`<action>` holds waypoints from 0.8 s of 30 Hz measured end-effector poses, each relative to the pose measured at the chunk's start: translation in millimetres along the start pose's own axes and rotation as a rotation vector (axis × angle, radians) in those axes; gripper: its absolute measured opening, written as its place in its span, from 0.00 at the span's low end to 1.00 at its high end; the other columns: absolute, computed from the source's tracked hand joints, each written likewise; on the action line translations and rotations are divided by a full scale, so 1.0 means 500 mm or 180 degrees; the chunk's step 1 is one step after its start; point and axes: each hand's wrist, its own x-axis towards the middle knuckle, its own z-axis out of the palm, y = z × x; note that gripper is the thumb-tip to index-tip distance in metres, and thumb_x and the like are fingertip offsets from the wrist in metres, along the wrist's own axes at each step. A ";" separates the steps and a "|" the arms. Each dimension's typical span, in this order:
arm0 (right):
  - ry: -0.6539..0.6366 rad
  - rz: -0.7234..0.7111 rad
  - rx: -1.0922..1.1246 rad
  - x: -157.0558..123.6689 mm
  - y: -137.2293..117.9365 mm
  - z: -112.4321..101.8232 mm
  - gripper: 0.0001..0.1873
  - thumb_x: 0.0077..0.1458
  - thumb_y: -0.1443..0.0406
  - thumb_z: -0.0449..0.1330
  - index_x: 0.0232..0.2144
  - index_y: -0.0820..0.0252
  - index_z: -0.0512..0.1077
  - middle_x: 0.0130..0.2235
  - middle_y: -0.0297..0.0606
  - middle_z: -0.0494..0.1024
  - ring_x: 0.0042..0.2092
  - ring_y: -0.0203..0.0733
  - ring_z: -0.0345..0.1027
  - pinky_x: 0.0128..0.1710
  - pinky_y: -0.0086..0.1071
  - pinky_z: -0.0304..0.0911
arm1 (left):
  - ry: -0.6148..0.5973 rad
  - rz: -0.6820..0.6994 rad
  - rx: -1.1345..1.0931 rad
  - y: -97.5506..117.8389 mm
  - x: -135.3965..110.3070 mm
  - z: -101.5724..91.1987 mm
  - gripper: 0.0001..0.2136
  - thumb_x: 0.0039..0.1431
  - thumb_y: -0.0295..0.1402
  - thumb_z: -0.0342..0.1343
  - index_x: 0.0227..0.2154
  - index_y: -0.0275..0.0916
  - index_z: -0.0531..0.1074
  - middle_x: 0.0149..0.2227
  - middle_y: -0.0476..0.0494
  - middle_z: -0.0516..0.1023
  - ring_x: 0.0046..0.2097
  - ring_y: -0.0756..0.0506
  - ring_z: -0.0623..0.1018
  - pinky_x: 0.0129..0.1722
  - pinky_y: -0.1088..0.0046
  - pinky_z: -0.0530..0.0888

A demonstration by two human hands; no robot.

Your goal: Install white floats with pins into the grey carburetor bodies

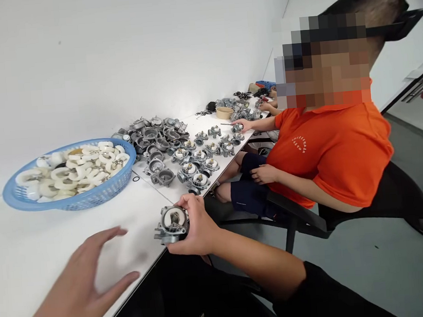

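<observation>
My right hand (197, 228) is closed around a grey metal carburetor body (172, 224) with a white ring inside it, held at the front edge of the white table (28, 251). My left hand (80, 286) hovers over the table to the left, fingers spread, holding nothing. A blue plastic basket (72, 201) full of white float rings stands further back on the left.
Several grey carburetor bodies (181, 151) lie in rows and a heap on the table beyond. A person in an orange shirt (335, 153) sits on a chair to my right, one hand on a part (237, 127). A tan bowl (224, 112) stands farther back.
</observation>
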 end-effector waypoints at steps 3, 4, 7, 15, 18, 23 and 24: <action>0.0172 -0.0118 -0.0240 0.021 -0.013 0.028 0.41 0.28 0.52 0.73 0.43 0.53 0.57 0.42 0.38 0.67 0.46 0.53 0.63 0.50 0.49 0.63 | -0.0304 0.0621 0.0031 0.057 0.048 0.024 0.41 0.54 0.53 0.59 0.67 0.49 0.49 0.65 0.38 0.65 0.64 0.32 0.68 0.59 0.52 0.71; 0.0252 -0.0133 -0.0377 0.027 -0.015 0.031 0.40 0.29 0.51 0.72 0.42 0.54 0.57 0.41 0.37 0.67 0.44 0.52 0.64 0.50 0.49 0.62 | -0.0365 0.0763 0.0070 0.071 0.067 0.031 0.41 0.56 0.52 0.58 0.67 0.45 0.48 0.65 0.36 0.65 0.64 0.32 0.68 0.59 0.53 0.71; 0.0479 -0.0067 -0.0777 0.043 -0.010 0.035 0.37 0.32 0.51 0.71 0.42 0.54 0.59 0.41 0.38 0.68 0.43 0.52 0.64 0.49 0.49 0.61 | -0.0483 0.0876 0.0094 0.092 0.121 0.055 0.37 0.58 0.47 0.56 0.66 0.39 0.52 0.62 0.32 0.69 0.61 0.32 0.72 0.57 0.54 0.72; 0.0691 -0.0161 -0.1510 0.052 0.012 0.045 0.38 0.40 0.49 0.70 0.49 0.62 0.63 0.44 0.43 0.71 0.47 0.53 0.64 0.51 0.45 0.59 | -0.0173 0.0764 0.0025 0.092 0.170 0.132 0.32 0.50 0.36 0.56 0.60 0.37 0.62 0.57 0.35 0.74 0.56 0.33 0.74 0.57 0.54 0.71; 0.0585 -0.0315 -0.1647 0.050 0.009 0.045 0.42 0.45 0.45 0.69 0.52 0.65 0.63 0.45 0.46 0.73 0.47 0.55 0.63 0.51 0.46 0.59 | -0.0110 0.0732 0.0123 0.089 0.169 0.143 0.31 0.50 0.35 0.55 0.60 0.36 0.62 0.55 0.35 0.75 0.55 0.33 0.75 0.57 0.54 0.70; 0.0715 -0.0548 -0.1786 0.039 0.003 0.022 0.38 0.49 0.45 0.68 0.51 0.64 0.64 0.48 0.47 0.73 0.49 0.54 0.63 0.51 0.45 0.58 | -0.0038 0.0636 0.0121 0.104 0.174 0.147 0.28 0.53 0.36 0.55 0.58 0.39 0.63 0.53 0.37 0.76 0.53 0.34 0.76 0.54 0.58 0.71; 0.0810 -0.0630 -0.1799 0.036 0.002 0.017 0.38 0.49 0.45 0.68 0.52 0.64 0.64 0.50 0.48 0.72 0.50 0.54 0.63 0.52 0.45 0.58 | -0.0039 0.0622 0.0077 0.108 0.176 0.147 0.27 0.54 0.36 0.55 0.58 0.39 0.63 0.53 0.38 0.77 0.53 0.35 0.76 0.53 0.58 0.71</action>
